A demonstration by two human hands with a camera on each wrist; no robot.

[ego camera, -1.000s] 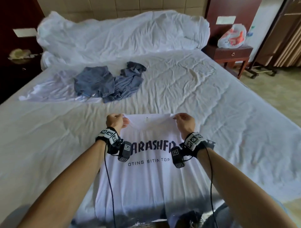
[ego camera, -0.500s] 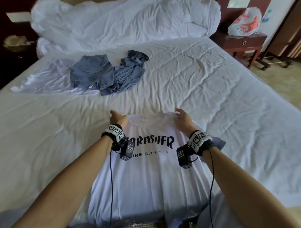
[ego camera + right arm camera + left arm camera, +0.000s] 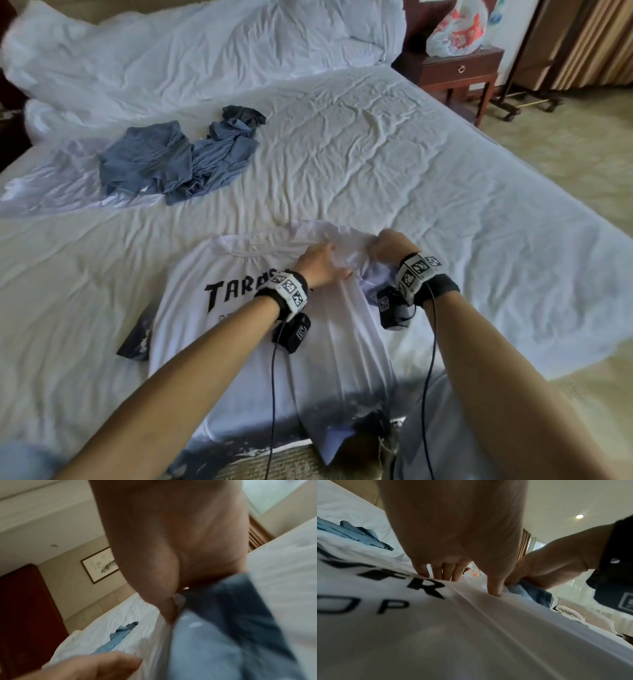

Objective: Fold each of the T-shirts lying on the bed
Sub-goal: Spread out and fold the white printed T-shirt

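The fingers (image 3: 494,588) of the left hand (image 3: 320,265) are laid straight, pressing the white T-shirt (image 3: 335,346) flat. The shirt's right shoulder is gripped by the clenched right hand (image 3: 390,245). The shirt is spread near the bed's (image 3: 445,205) front edge; a crumpled blue T-shirt (image 3: 171,161) is seen farther back.

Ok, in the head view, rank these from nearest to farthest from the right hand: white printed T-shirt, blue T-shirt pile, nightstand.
From the right hand:
1. White printed T-shirt, gripped at its shoulder.
2. Blue T-shirt pile, far left on the bed.
3. Nightstand, beyond the bed's far right corner.
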